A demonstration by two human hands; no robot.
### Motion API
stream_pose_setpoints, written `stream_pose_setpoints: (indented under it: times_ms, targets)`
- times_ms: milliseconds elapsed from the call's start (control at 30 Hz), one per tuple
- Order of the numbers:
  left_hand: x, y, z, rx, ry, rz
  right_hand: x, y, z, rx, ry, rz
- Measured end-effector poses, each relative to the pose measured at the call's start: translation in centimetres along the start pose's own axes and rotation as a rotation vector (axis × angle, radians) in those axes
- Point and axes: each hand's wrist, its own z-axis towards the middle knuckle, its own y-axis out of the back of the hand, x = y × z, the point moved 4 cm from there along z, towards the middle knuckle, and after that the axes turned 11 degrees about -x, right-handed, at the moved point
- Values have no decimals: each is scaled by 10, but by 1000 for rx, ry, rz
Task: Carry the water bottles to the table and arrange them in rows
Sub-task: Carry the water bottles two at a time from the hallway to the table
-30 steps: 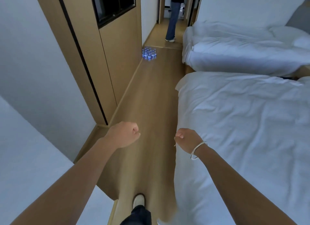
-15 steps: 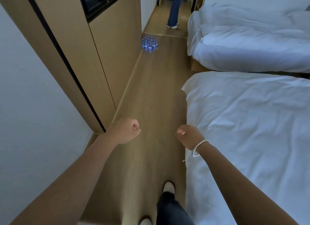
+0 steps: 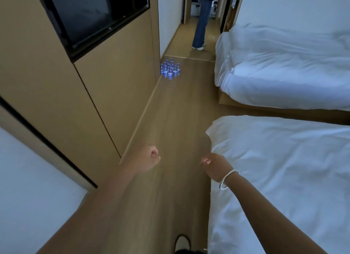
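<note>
Several small water bottles (image 3: 170, 70) with blue labels stand in a cluster on the wooden floor, far ahead against the foot of the cabinet wall. My left hand (image 3: 148, 160) is held out low in front of me, curled into a fist with nothing in it. My right hand (image 3: 215, 164), with a silver bangle on the wrist, hangs beside the near bed's corner with its fingers curled under, also holding nothing. Both hands are far from the bottles. No table is in view.
A narrow wooden floor strip (image 3: 176, 132) runs between the cabinet wall (image 3: 106, 83) with a dark screen on the left and two white beds (image 3: 284, 168) on the right. A person in jeans (image 3: 202, 24) stands in the doorway beyond the bottles. My shoe (image 3: 182, 243) shows at the bottom.
I have walked forward along the floor strip, so the bottles are nearer. Both hands stay curled and hold nothing.
</note>
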Motion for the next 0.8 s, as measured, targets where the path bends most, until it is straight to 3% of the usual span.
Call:
stream_pose_setpoints:
  times_ms: [367,800]
  targets:
    - [-33,5,173,-48,-39,-15,8,28,168,-15,21,8]
    - [-13,37,437,-14,-110,7,56,29,415,-28,-53,-33]
